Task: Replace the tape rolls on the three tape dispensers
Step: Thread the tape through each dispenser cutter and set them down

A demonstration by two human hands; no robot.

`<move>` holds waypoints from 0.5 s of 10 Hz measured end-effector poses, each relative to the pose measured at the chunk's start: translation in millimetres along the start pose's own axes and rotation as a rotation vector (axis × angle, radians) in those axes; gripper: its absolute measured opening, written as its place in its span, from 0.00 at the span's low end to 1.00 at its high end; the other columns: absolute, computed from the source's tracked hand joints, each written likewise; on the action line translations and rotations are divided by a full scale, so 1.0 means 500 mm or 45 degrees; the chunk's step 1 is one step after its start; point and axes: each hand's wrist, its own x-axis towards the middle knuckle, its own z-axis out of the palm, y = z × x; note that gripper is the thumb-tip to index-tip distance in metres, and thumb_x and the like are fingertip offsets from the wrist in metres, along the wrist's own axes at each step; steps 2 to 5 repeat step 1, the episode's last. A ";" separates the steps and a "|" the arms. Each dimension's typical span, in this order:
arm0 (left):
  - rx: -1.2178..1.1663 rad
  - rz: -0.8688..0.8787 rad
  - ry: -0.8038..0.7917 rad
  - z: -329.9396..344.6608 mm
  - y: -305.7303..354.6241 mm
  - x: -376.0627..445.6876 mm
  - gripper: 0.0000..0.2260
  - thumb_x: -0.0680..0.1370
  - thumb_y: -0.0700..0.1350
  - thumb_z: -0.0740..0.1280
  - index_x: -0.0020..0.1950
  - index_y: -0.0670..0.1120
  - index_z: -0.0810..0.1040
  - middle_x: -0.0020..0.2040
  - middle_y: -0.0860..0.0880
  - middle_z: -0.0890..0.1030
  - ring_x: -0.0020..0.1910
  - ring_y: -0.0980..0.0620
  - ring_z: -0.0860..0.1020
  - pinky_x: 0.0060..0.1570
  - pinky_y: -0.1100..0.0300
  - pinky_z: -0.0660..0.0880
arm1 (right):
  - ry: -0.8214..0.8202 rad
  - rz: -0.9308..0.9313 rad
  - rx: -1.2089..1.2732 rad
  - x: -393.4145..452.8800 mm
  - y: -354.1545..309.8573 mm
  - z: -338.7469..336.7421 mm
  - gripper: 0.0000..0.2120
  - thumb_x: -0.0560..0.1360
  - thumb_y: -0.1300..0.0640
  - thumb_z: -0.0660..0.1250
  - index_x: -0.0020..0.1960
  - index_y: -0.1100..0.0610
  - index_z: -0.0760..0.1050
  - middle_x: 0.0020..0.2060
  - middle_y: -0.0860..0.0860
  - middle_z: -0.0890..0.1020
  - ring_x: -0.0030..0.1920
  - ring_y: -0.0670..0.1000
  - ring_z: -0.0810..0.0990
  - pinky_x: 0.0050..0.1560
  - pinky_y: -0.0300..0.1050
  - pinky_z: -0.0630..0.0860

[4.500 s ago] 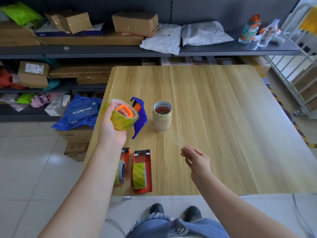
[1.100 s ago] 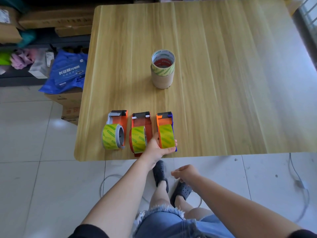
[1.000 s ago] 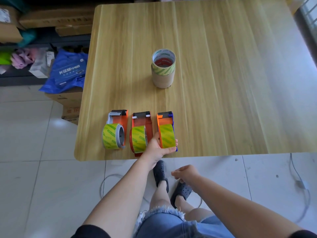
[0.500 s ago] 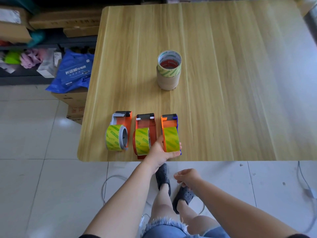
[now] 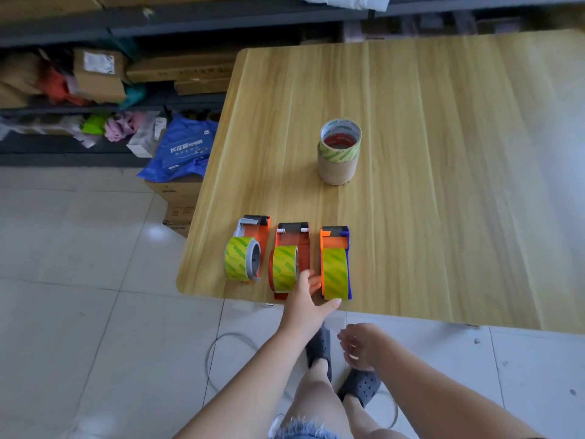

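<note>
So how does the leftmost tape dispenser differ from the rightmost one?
The leftmost dispenser has an orange body with a grey hub and front; the rightmost dispenser is orange with blue sides. The leftmost lies apart from the left hand, while the rightmost has that hand's fingers at its near end. Both carry a green-striped roll and point the same way near the table edge.

Three tape dispensers (image 5: 292,258) stood side by side along the near edge of the table (image 5: 443,185), narrow gaps between them. Left hand (image 5: 308,301) filled the gap between the middle and right-hand ones. Stack of tape cores (image 5: 339,153) stood farther back, well apart from the row; bare wood lay between. Whole right part of the tabletop lay open. Right hand (image 5: 359,345) hung off the table, below its near edge.
</note>
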 end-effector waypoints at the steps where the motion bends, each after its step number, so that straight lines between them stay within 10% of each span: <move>1: -0.009 0.057 0.029 -0.019 -0.010 -0.029 0.27 0.71 0.40 0.73 0.67 0.45 0.65 0.62 0.51 0.72 0.64 0.55 0.71 0.67 0.57 0.67 | 0.055 -0.049 -0.065 -0.005 0.017 -0.008 0.10 0.76 0.67 0.59 0.36 0.61 0.69 0.32 0.54 0.74 0.30 0.50 0.71 0.32 0.40 0.67; 5: -0.009 0.057 0.029 -0.019 -0.010 -0.029 0.27 0.71 0.40 0.73 0.67 0.45 0.65 0.62 0.51 0.72 0.64 0.55 0.71 0.67 0.57 0.67 | 0.055 -0.049 -0.065 -0.005 0.017 -0.008 0.10 0.76 0.67 0.59 0.36 0.61 0.69 0.32 0.54 0.74 0.30 0.50 0.71 0.32 0.40 0.67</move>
